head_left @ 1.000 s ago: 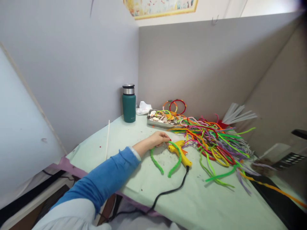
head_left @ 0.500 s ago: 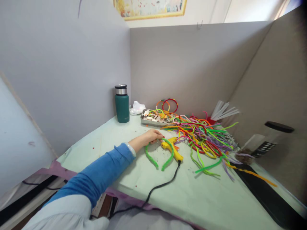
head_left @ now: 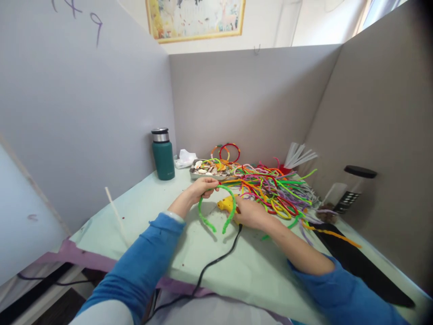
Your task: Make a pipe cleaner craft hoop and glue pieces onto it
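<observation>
Left hand (head_left: pixel 205 188) pinching a green pipe-cleaner headband (head_left: pixel 207 222);
right hand (head_left: pixel 252 213) at yellow glue gun (head_left: pixel 223 204), finger closure unclear; best steady the headband, left fingertips clear.

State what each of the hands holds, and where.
Left hand: green headband, pinched at the top of its arch. Right hand: at the handle of the yellow glue gun; whether gripped is unclear.
</observation>
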`<state>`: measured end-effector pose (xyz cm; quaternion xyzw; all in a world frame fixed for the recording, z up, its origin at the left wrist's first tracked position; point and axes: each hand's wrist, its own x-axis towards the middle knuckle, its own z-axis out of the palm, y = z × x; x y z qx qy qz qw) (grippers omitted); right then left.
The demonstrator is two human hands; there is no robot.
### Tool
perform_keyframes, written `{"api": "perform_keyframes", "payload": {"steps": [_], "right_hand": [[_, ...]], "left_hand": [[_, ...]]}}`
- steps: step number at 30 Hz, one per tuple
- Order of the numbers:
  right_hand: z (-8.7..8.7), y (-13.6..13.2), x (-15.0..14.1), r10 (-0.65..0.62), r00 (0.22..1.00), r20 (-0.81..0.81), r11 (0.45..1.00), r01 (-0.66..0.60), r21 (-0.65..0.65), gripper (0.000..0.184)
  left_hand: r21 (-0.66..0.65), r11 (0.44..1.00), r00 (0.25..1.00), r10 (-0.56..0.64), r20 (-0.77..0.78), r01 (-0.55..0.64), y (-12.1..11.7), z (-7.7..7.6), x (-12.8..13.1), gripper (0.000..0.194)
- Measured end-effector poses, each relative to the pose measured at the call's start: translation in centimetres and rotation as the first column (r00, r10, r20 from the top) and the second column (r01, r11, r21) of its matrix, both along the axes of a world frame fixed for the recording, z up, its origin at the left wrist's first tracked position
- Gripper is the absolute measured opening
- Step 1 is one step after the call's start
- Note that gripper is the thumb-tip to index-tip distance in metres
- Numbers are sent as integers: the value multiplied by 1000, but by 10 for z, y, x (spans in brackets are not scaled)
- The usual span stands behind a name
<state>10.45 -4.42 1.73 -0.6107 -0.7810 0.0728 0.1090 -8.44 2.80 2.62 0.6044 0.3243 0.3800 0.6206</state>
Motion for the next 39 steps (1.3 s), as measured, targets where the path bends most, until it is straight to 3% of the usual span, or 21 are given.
{"api": "perform_keyframes", "payload": {"steps": [4, 6, 8, 9, 11, 14, 16, 17, 19, 22, 24, 26, 28, 31, 39], "right_hand": [[-12, 2, 1, -63, 998, -5, 998, 63, 23, 35], [-13, 6, 9, -56, 983, -174, 998, 62, 25, 32], [-14, 10, 17, -76, 901, -426, 997, 70, -31, 28], [-13, 12, 19, -101, 821, -562, 994, 67, -82, 25], [-10, 11, 23, -140, 586, -798, 987, 19, -159, 19], [-3, 0, 23, -88, 219, -972, 986, -116, -116, 24], [1, -8, 22, -61, 113, -992, 978, -190, -82, 32], [1, -11, 21, -66, 111, -992, 973, -212, -88, 36], [-1, -14, 19, -70, 178, -982, 971, -215, -108, 38], [-11, -8, 15, -7, 384, -923, 989, -135, -64, 37], [-17, -2, 13, 0, 512, -859, 1000, -24, -14, 36], [-22, 4, 10, -40, 566, -824, 996, 85, 10, 35], [-26, 7, 9, -56, 569, -821, 992, 126, 19, 34], [-28, 8, 10, -21, 543, -840, 996, 84, 29, 31], [-28, 4, 16, -20, 468, -884, 998, -36, -42, 37]], "left_hand": [[-49, 999, 1000, 24, 2, -24, 0, -1, -5, 22], [-54, 999, 1000, 2, -5, -2, 0, -1, -6, 22], [-55, 998, 1000, -20, -22, 19, 1, -2, -6, 22], [-53, 998, 999, -22, -29, 21, 2, -4, -5, 22], [-52, 999, 999, -11, -42, 8, 3, -7, -3, 22], [-59, 998, 995, 26, -92, -31, 3, -13, 3, 23], [-55, 996, 989, 58, -133, -66, 2, -14, 7, 22], [-39, 995, 985, 85, -148, -92, 1, -15, 9, 20], [23, 985, 969, 170, -178, -168, -2, -15, 14, 17], [129, 954, 928, 295, -228, -272, -5, -14, 21, 14], [160, 954, 934, 284, -215, -253, -6, -14, 25, 12], [164, 969, 960, 216, -180, -187, -8, -15, 28, 10], [143, 983, 977, 135, -167, -111, -9, -16, 30, 11], [92, 995, 984, 58, -167, -43, -10, -18, 31, 15], [84, 991, 981, 118, -153, -106, -9, -21, 28, 20]]}}
